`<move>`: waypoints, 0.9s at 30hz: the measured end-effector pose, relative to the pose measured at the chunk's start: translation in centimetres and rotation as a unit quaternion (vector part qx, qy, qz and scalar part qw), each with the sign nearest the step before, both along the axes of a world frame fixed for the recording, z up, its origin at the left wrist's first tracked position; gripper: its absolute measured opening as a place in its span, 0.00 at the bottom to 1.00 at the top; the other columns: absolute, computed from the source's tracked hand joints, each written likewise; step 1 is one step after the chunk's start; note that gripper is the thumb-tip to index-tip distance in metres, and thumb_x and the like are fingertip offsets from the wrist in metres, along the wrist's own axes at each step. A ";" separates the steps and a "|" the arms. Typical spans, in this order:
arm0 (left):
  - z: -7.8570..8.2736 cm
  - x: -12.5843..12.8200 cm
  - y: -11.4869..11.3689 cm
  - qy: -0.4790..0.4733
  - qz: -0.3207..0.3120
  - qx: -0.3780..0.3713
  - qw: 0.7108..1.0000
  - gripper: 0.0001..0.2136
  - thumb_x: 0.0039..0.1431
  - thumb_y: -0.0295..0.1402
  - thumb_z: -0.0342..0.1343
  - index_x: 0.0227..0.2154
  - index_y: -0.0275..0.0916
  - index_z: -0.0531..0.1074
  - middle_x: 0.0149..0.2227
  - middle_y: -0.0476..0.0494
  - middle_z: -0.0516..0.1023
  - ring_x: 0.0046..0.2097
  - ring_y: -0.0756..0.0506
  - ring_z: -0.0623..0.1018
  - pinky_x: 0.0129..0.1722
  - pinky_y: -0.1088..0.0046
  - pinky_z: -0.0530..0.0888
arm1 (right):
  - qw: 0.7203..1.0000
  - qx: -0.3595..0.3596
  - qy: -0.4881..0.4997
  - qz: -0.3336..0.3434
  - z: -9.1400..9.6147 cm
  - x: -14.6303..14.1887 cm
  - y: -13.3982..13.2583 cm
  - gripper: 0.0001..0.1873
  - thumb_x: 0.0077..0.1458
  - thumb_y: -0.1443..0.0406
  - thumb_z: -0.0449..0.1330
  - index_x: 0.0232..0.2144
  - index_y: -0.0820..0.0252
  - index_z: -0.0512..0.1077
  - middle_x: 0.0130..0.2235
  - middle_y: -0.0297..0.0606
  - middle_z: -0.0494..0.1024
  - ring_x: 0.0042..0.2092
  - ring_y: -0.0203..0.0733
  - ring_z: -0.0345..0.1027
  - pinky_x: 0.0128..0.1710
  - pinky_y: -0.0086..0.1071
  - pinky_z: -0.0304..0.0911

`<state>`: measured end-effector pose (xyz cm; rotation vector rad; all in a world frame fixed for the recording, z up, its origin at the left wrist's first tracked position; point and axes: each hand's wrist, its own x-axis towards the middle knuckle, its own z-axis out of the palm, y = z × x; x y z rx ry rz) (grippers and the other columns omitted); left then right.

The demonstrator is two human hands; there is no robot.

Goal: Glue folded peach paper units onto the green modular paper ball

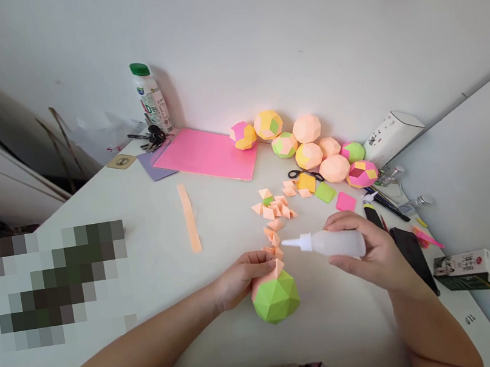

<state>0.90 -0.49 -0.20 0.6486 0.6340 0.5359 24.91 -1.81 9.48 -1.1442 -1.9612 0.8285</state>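
Observation:
A green and peach faceted paper ball (276, 298) is near the front edge of the table. The fingers of my left hand (252, 273) are closed on its peach upper side, where a pointed peach flap (278, 267) sticks up. My right hand (369, 247) is wrapped around a translucent white glue bottle (337, 244), tilted almost level. Its thin nozzle points left, a little above the ball and apart from it. Just beyond, small folded peach paper pieces (274, 211) lie in a loose trail, with a green one among them.
Several finished paper balls (306, 129) are grouped along the wall by a pink sheet (208, 154). Black-handled scissors (305, 174) lie before them, near coloured paper squares (324, 192). A peach strip (189, 219) lies left, a drink carton (470, 271) right, a green-capped bottle (152, 99) behind.

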 end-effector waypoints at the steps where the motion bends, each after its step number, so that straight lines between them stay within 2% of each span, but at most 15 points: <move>1: 0.1 0.0 0.0 0.002 0.002 -0.001 1.000 0.12 0.47 0.38 0.62 0.20 0.34 0.69 0.22 0.49 0.68 0.25 0.51 0.66 0.26 0.75 0.59 | 1.000 -0.013 0.003 0.019 0.1 -0.2 -0.2 0.17 0.48 0.65 0.65 0.42 0.51 0.67 0.43 0.41 0.69 0.46 0.47 0.64 0.39 0.35 0.65; 5: 0.3 0.0 0.1 0.015 -0.006 0.002 1.000 0.12 0.48 0.39 0.61 0.21 0.34 0.70 0.22 0.48 0.69 0.25 0.50 0.67 0.27 0.74 0.59 | 0.997 -0.061 0.007 0.050 -0.1 -0.7 -0.4 0.18 0.48 0.65 0.65 0.43 0.51 0.67 0.43 0.42 0.69 0.45 0.46 0.65 0.35 0.32 0.66; 11: -0.3 0.0 0.0 0.023 -0.010 0.008 1.000 0.12 0.47 0.38 0.62 0.22 0.34 0.71 0.23 0.48 0.69 0.26 0.51 0.67 0.28 0.75 0.60 | 0.996 -0.072 0.012 0.060 -0.7 -1.0 -0.3 0.18 0.48 0.65 0.65 0.42 0.52 0.67 0.41 0.40 0.69 0.43 0.43 0.65 0.36 0.30 0.65; 21: 0.1 0.0 0.0 0.018 -0.028 0.010 0.999 0.12 0.46 0.38 0.63 0.23 0.33 0.72 0.23 0.48 0.71 0.26 0.51 0.68 0.27 0.75 0.61 | 0.994 -0.038 0.038 0.092 -0.8 -1.5 -0.5 0.19 0.47 0.65 0.66 0.43 0.55 0.67 0.40 0.40 0.70 0.43 0.44 0.66 0.38 0.33 0.65; 27: -0.4 0.0 -0.2 0.008 -0.034 0.015 0.999 0.11 0.47 0.38 0.63 0.24 0.33 0.73 0.23 0.49 0.72 0.25 0.52 0.68 0.26 0.76 0.61 | 0.993 -0.019 0.036 0.113 -1.1 -1.9 -0.6 0.20 0.47 0.64 0.66 0.43 0.56 0.66 0.41 0.41 0.72 0.43 0.44 0.68 0.38 0.33 0.66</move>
